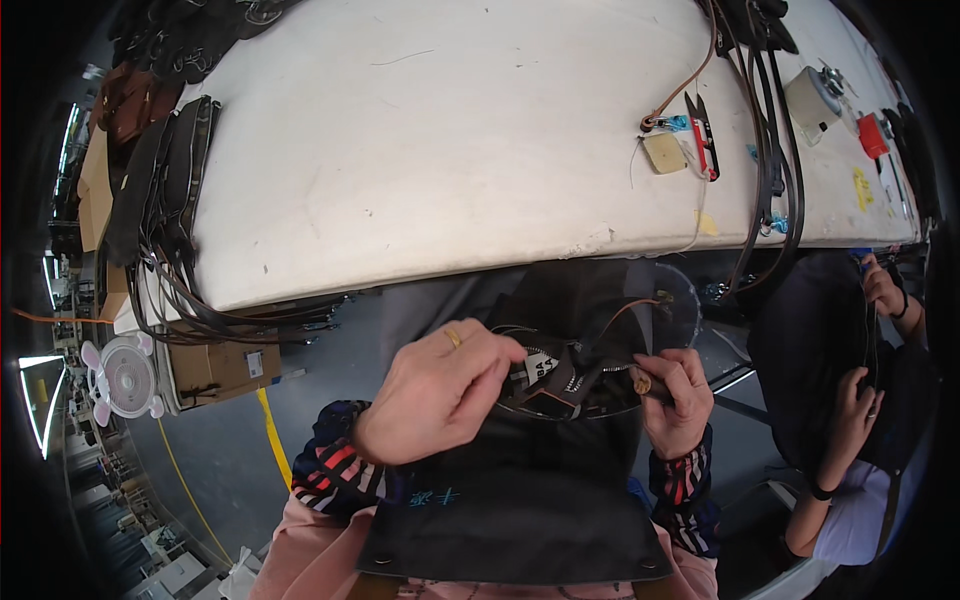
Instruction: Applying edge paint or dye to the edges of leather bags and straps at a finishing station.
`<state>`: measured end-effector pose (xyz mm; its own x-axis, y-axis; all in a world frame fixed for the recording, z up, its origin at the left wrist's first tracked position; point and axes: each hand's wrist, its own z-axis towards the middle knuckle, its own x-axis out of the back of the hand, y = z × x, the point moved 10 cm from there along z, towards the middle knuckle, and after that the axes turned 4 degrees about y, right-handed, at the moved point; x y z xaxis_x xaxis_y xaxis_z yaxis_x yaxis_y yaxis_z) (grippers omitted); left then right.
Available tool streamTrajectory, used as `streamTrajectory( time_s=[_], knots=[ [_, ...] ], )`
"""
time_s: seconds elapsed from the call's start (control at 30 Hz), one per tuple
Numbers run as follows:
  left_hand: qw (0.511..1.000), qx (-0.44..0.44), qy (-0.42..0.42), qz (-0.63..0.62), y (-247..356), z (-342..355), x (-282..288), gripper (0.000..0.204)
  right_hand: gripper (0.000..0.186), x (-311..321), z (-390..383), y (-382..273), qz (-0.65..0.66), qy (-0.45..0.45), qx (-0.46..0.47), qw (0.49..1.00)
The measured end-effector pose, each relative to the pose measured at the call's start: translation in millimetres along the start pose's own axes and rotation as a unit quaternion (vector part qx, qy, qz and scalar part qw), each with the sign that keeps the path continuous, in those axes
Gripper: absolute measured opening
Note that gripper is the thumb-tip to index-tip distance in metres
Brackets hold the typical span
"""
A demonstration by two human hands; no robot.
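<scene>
Black, soft-looking cloth formed the zippered piece (572, 384) between your hands, above your dark apron (520, 525) and off the near side of the table (430, 150). Silvery metal teeth (617, 369) showed in separate stretches, and the folds gaped around a pale printed patch (541, 366), so the piece looked part-worked rather than closed up; how much was done or left could not be told. Your right hand (682, 397) had its grip wrapped around a short, blunt stick (641, 381) with a rough brown end. Your left hand (435, 390) curled over the left side, though whether its grip pinched the cloth I cannot tell. At far right, slender red-handled snips (707, 150) lay beside a squarish cream block (664, 154), near glossy black straps (795, 160) draped over the near edge.
</scene>
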<state>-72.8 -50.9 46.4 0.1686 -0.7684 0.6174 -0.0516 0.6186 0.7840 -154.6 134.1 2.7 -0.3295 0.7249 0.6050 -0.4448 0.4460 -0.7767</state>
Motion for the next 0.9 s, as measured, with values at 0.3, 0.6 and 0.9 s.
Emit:
streamTrajectory(
  time_s=[0.3, 0.6, 0.9],
  knots=[
    [0.996, -0.049, -0.067, 0.018, -6, 7, -47, 0.039, 0.03, -2, -1, 5, 0.056, -0.052, -0.011, 0.997],
    [0.984, -0.168, 0.019, 0.058, 10, 4, -47, 0.037, 0.017, 0, 5, 17, 0.104, -0.043, -0.093, 0.989],
    [0.963, -0.249, 0.104, -0.004, 34, -9, -36, 0.034, 0.02, -1, 14, 28, 0.125, -0.02, -0.145, 0.981]
  ],
)
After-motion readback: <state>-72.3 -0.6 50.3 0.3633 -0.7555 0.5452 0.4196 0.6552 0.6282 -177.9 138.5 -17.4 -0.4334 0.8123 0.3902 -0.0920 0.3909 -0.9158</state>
